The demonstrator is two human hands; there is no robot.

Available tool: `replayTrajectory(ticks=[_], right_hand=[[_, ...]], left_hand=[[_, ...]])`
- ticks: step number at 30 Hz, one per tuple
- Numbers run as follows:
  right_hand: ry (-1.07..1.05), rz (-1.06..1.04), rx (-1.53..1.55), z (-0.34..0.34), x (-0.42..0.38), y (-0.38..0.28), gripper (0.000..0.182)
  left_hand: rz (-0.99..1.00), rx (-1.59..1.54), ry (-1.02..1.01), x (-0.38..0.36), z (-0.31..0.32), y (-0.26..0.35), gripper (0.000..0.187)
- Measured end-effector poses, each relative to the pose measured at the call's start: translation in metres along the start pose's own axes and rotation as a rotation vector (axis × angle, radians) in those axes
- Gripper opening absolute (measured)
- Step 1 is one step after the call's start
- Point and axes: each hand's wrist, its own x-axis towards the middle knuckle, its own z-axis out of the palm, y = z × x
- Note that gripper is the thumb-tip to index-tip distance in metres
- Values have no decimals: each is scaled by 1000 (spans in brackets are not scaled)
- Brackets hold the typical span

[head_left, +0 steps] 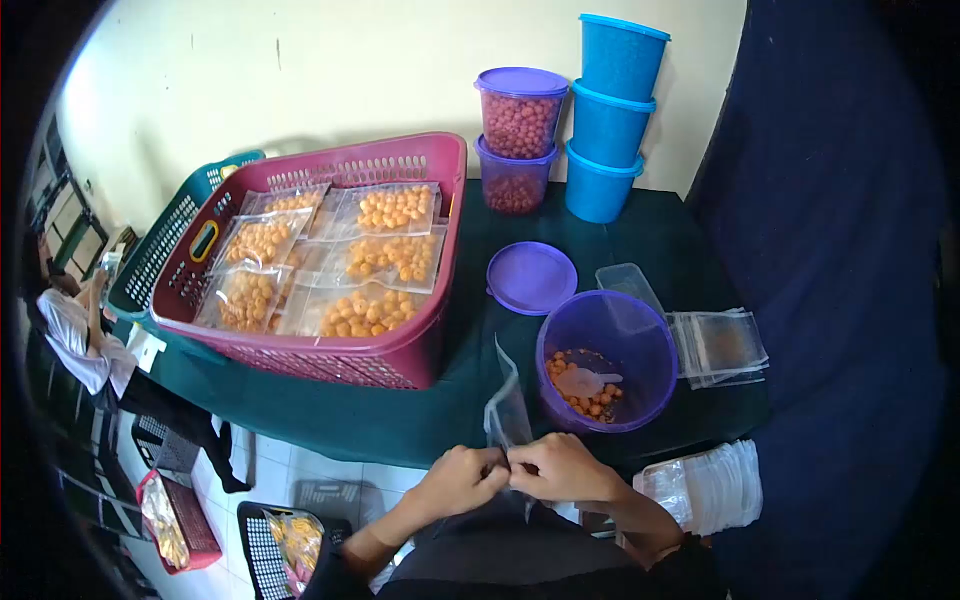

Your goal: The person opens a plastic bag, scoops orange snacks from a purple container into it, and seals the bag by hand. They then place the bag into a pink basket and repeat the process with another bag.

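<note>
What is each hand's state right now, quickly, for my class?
Left hand: closed, pinching the clear plastic bag.
Right hand: closed, pinching the same bag close beside the left.

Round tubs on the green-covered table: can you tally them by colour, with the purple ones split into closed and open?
Closed purple tubs: 2
Open purple tub: 1
Closed blue tubs: 3
Total: 6

Hands [508, 474] | pinching clear bag [508, 408] | beside purple tub [607, 361] (snacks inside)
</note>
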Motion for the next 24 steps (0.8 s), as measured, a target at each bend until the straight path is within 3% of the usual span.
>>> replayTrajectory(ticks=[3,8,11,15,17,19,21,24], right_hand=[[130,-33,-37,-3,-2,7,17],[414,99,-117,-32,-25,17,16],[388,132,-123,-44,-42,21,16],[353,109,-82,-55,-61,38,13],[464,86,-47,-59,-70,56,14],[466,100,-16,-70,-81,68,13],[597,181,104,-78,-94,80,15],[652,211,225,-79,-105,114,14]], left_hand=[[13,249,89,7,6,5,19],[-143,356,318,8,4,-5,24],[-94,216,156,-2,10,15,26],[-149,-32,135,-1,30,40,24],[58,-288,378,4,49,32,29],[-42,-382,341,8,59,27,27],[-63,-416,676,19,79,6,32],[-163,-574,735,33,92,-21,38]])
